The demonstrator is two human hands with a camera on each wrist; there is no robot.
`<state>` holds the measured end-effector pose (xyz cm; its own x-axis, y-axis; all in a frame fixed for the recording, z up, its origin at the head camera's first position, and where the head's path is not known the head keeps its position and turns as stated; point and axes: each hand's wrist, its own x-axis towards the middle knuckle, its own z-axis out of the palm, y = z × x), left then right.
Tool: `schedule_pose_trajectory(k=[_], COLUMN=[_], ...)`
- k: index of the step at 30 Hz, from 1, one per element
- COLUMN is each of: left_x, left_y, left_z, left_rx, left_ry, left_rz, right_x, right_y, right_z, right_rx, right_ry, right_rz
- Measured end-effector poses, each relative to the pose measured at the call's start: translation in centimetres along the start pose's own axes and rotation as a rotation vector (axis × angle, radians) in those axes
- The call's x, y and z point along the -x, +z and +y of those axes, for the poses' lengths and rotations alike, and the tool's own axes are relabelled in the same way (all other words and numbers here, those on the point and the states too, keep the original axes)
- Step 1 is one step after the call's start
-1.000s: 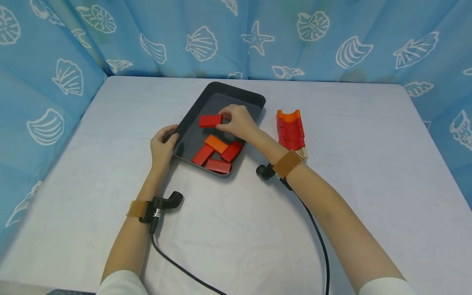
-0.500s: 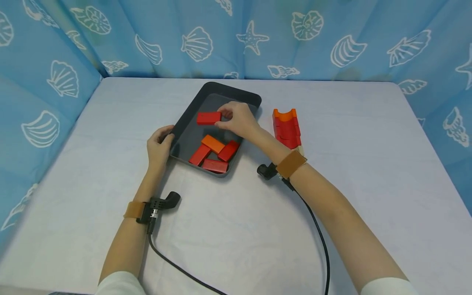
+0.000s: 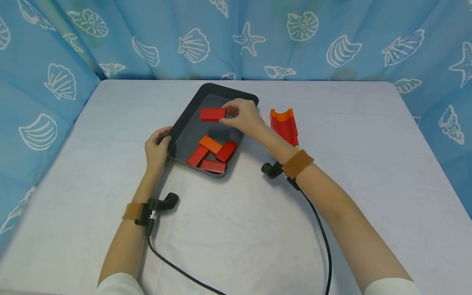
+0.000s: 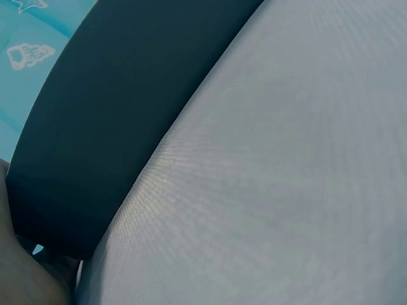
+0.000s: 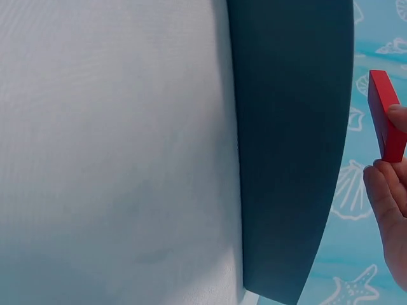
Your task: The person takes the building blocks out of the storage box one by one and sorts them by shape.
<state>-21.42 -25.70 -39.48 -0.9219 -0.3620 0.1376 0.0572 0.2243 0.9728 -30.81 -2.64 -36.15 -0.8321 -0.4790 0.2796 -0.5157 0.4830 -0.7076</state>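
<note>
A dark grey tray (image 3: 188,108) stands slanted on the table. My left hand (image 3: 156,149) grips its left side, thumb and fingers round the wall; in the left wrist view part of that hand (image 4: 25,273) shows at the wall's end. Over the tray's far half, my right hand (image 3: 245,116) pinches a red block (image 3: 212,114) by its right end. The right wrist view shows this block (image 5: 383,114) raised above the rim, between thumb and fingers. In the near end of the tray lie an orange block (image 3: 211,144) and several red blocks (image 3: 198,155).
Right of the tray stands a row of red pieces with an orange grooved piece (image 3: 282,116) at its far end, partly behind my right forearm. Cables (image 3: 184,273) run from both wrist cameras across the white table. A blue shell-print curtain (image 3: 158,24) borders the table.
Relative to the tray, my right hand has moved a little to the right and away with the red block. My left hand keeps its hold on the tray, and the other blocks lie as before.
</note>
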Motion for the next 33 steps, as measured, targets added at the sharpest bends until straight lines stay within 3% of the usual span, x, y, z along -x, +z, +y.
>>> schedule_pose_trajectory(k=[10, 22, 33], left_x=[-1.4, -1.5, -1.6], left_y=[-0.2, -0.3, -0.4], left_z=[-3.0, -3.0, -3.1], left_rx=[0.023, 0.042, 0.056], left_ry=[-0.006, -0.02, -0.029], left_rz=[-0.002, -0.001, 0.013], right_x=[0.5, 1.3, 2.2], right_y=[-1.3, -3.4, -5.1], right_z=[0.6, 1.9, 3.2], right_rx=[-0.039, -0.051, -0.061], right_ry=[0.0, 0.032, -0.015], right_rz=[0.044, 0.079, 0.092])
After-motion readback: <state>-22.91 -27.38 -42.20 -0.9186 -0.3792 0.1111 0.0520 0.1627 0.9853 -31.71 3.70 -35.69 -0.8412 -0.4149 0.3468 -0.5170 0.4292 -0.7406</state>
